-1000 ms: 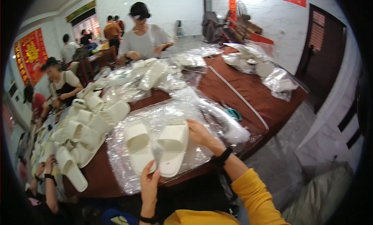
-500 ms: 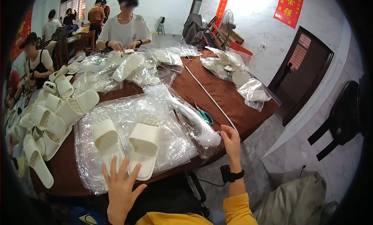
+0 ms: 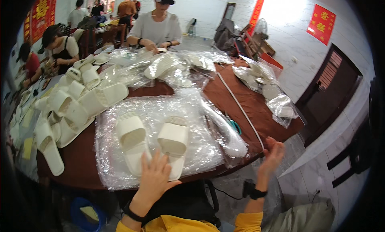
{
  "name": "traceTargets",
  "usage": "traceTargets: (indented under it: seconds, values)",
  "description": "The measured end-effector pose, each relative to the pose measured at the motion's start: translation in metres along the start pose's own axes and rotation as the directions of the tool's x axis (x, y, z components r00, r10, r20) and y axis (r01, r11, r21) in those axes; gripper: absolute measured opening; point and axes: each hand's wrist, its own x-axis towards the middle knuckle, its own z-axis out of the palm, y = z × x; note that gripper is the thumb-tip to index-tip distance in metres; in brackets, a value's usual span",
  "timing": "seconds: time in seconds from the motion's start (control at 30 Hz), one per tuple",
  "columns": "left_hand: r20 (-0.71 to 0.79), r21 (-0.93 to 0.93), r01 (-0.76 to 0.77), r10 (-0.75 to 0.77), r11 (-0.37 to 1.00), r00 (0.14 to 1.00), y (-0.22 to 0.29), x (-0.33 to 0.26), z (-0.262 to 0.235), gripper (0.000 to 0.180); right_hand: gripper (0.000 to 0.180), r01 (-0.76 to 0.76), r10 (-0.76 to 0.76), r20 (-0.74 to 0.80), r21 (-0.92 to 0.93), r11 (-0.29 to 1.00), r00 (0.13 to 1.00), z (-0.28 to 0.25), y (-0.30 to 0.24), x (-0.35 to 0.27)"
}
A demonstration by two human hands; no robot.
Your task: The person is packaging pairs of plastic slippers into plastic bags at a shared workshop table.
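A pair of cream slippers, the left slipper [image 3: 132, 138] and the right slipper [image 3: 173, 146], lies side by side on a stack of clear plastic bags [image 3: 108, 168]. My left hand [image 3: 154, 178] has its fingers stretched over the heel ends of both and appears to touch them. At the table's right front edge, my right hand [image 3: 272, 158] is slightly blurred, its fingers loosely apart with nothing visible in them. It is beside the near end of a long thin white strip [image 3: 240, 107]. Left of that strip are teal-handled scissors [image 3: 234, 126] and a bunched clear plastic roll [image 3: 232, 146].
Loose cream slippers [image 3: 76, 103] are heaped at the left of the brown-covered table [image 3: 222, 87]. Bagged slippers [image 3: 168, 65] lie along the back, with more bagged slippers [image 3: 276, 99] at the right. A person [image 3: 156, 29] works across the table. A blue bin [image 3: 82, 214] stands below.
The whole view has shifted, so the table sits further right. My left hand reaches further over the slippers' heels. My right hand's fingers have gone from nearly pinched to spread.
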Motion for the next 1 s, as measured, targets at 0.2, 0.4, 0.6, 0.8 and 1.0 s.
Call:
traceTargets:
  seconds: [0.2,0.4,0.6,0.8,1.0]
  values:
    - [-0.122,-0.050,-0.025,0.019,0.998,0.992,-0.003,0.010,0.027,0.068,0.013,0.387,-0.390,-0.061,0.337,0.859,0.919,-0.083,-0.099,-0.003]
    - [-0.134,-0.090,0.136,-0.147,0.987,0.980,0.004,0.006,0.026,0.068,0.016,0.429,-0.707,-0.116,0.858,0.283,0.698,-0.075,-0.185,-0.078]
    - [-0.228,-0.689,0.005,-0.223,0.725,0.948,0.018,-0.007,-0.019,0.048,0.020,0.000,-0.034,0.030,0.761,0.649,0.999,-0.073,-0.146,-0.091]
    - [0.023,-0.996,0.015,0.090,0.090,0.996,0.068,-0.020,-0.065,0.044,0.035,-0.126,0.083,0.731,0.004,0.992,0.677,-0.010,-0.117,-0.146]
    - [0.108,-0.992,0.107,0.012,0.060,0.994,0.065,-0.036,-0.051,0.021,0.028,-0.683,0.619,0.423,0.680,0.267,0.662,-0.014,-0.111,-0.129]
